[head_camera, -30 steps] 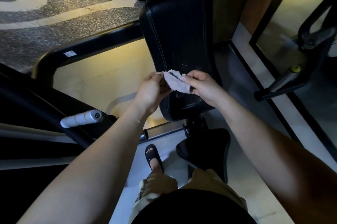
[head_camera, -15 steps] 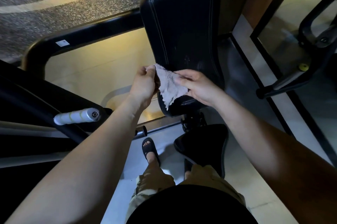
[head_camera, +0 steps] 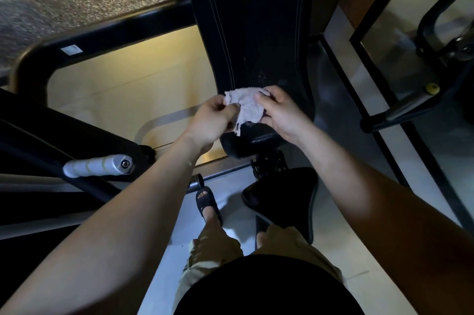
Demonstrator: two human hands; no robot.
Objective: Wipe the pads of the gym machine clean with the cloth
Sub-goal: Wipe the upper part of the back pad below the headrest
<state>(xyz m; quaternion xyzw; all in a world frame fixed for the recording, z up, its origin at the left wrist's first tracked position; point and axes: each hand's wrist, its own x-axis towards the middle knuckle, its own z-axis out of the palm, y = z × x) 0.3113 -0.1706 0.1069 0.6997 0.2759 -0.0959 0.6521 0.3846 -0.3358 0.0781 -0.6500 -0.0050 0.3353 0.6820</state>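
Back pad (head_camera: 252,32) cropped at top, seat pad (head_camera: 287,198) probably partly hidden

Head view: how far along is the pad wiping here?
Nothing looks finished: the back pad shows whitish marks just above the hands. In hand: left hand and right hand both pinch the small cloth before the pad's lower end, apparently adjusting it rather than wiping. Left: the back pad and the seat pad below.

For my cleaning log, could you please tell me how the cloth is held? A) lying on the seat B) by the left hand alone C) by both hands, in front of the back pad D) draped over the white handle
C: the left hand and right hand both pinch the cloth in front of the back pad.
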